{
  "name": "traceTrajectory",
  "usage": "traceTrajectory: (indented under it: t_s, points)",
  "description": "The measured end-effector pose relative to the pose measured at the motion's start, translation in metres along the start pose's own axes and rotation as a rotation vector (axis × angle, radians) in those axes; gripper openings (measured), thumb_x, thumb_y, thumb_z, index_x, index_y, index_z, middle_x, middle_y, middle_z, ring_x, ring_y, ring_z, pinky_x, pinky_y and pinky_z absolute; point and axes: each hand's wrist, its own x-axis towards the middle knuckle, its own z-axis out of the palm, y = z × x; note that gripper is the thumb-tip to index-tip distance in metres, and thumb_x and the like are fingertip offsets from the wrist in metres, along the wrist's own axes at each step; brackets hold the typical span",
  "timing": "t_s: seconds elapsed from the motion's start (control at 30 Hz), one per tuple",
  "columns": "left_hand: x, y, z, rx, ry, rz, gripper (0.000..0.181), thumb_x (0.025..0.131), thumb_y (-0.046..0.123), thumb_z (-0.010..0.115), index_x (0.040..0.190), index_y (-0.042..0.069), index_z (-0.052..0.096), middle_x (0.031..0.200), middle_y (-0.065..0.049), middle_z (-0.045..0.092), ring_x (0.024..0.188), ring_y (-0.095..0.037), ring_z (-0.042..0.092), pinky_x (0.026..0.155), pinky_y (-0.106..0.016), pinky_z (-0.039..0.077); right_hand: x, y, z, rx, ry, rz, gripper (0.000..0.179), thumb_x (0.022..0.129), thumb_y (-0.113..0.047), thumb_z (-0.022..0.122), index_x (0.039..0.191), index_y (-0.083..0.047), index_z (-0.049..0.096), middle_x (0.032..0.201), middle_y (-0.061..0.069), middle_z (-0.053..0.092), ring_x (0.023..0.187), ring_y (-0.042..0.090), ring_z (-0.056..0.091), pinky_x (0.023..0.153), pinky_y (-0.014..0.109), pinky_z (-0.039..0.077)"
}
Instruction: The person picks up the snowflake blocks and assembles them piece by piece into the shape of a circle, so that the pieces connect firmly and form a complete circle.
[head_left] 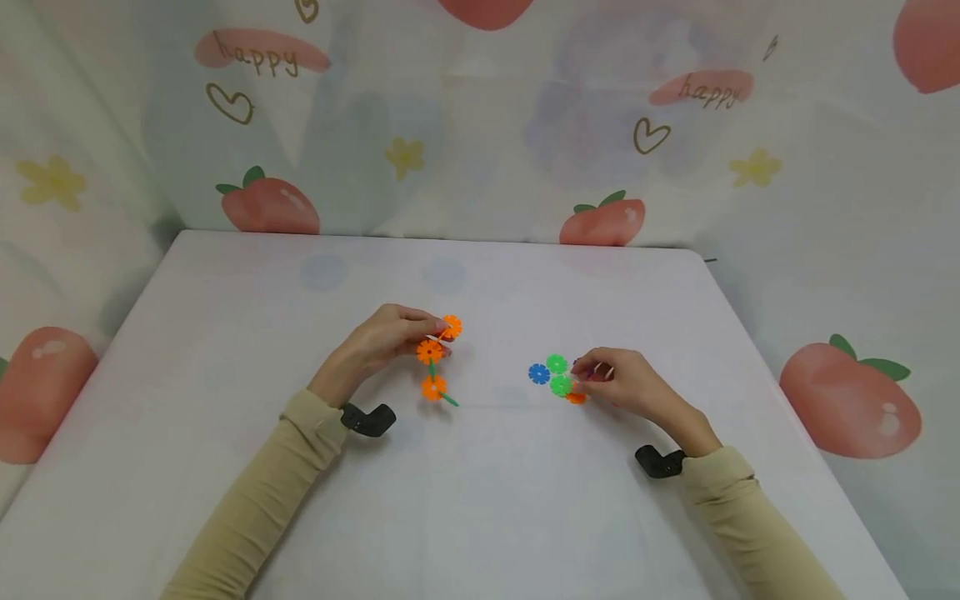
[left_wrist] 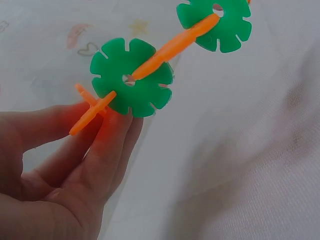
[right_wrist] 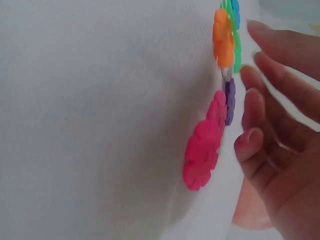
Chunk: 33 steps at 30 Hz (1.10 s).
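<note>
My left hand pinches one end of a chain of slotted, flower-shaped plastic discs. Orange discs alternate with green discs in it, joined slot to slot, and the chain hangs down beside the hand. In the left wrist view, the orange disc at the end sits between thumb and fingers. Bent but holding nothing, the fingers of my right hand hover just over a loose group of discs. That group has a blue disc, green discs, an orange disc, a purple disc and pink discs.
A white-covered table lies under both hands. Behind it hangs a curtain printed with peaches, hearts and flowers. Black wrist devices stick out near both sleeves.
</note>
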Motion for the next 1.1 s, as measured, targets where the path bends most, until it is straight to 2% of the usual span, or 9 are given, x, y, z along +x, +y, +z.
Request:
traceTrajectory:
  t_s: [0.27,0.47,0.7,0.97,1.1]
  points:
    - [0.001,-0.001,-0.001,0.003,0.008,0.002,0.032,0.101,0.012,0.066,0.123,-0.01,0.068,0.1,-0.006,0.077,0.084,-0.013,0.075,0.079,-0.023,0.06,0.0,0.004,0.003,-0.059,-0.05,-0.012,0.025,0.083,-0.014,0.086,0.101,-0.005,0.071,0.09,0.004,0.065,0.083,0.019,0.056,0.071,0.026,0.05]
    - [0.003,-0.001,0.0,0.01,0.006,-0.003,0.032,0.1,0.013,0.067,0.123,-0.009,0.069,0.102,-0.005,0.077,0.087,-0.013,0.074,0.08,-0.023,0.059,0.002,0.002,0.002,-0.089,0.022,-0.006,0.023,0.087,-0.011,0.082,0.1,-0.005,0.064,0.089,0.005,0.066,0.08,0.018,0.055,0.07,0.026,0.048]
    - [0.004,-0.002,-0.001,0.014,0.01,-0.005,0.031,0.101,0.014,0.066,0.123,-0.008,0.069,0.102,-0.005,0.077,0.091,-0.013,0.072,0.08,-0.021,0.059,0.009,-0.002,-0.001,0.019,0.114,-0.069,0.02,0.091,-0.005,0.076,0.107,-0.001,0.064,0.084,0.006,0.072,0.074,0.017,0.064,0.069,0.02,0.052]
    - [0.004,-0.003,-0.002,0.021,0.021,-0.016,0.031,0.1,0.014,0.067,0.122,-0.007,0.07,0.101,-0.004,0.078,0.097,-0.015,0.071,0.081,-0.021,0.057,0.025,-0.004,0.007,0.161,0.117,-0.074,0.022,0.094,-0.011,0.076,0.109,-0.006,0.062,0.08,0.006,0.073,0.069,0.021,0.065,0.063,0.021,0.051]
    - [0.003,-0.003,-0.003,0.027,0.028,-0.017,0.03,0.1,0.014,0.068,0.121,-0.007,0.071,0.1,-0.003,0.078,0.094,-0.013,0.07,0.08,-0.02,0.056,0.032,-0.011,0.012,0.179,0.125,-0.104,0.018,0.096,-0.008,0.072,0.111,-0.005,0.062,0.083,0.007,0.074,0.074,0.02,0.066,0.069,0.019,0.053]
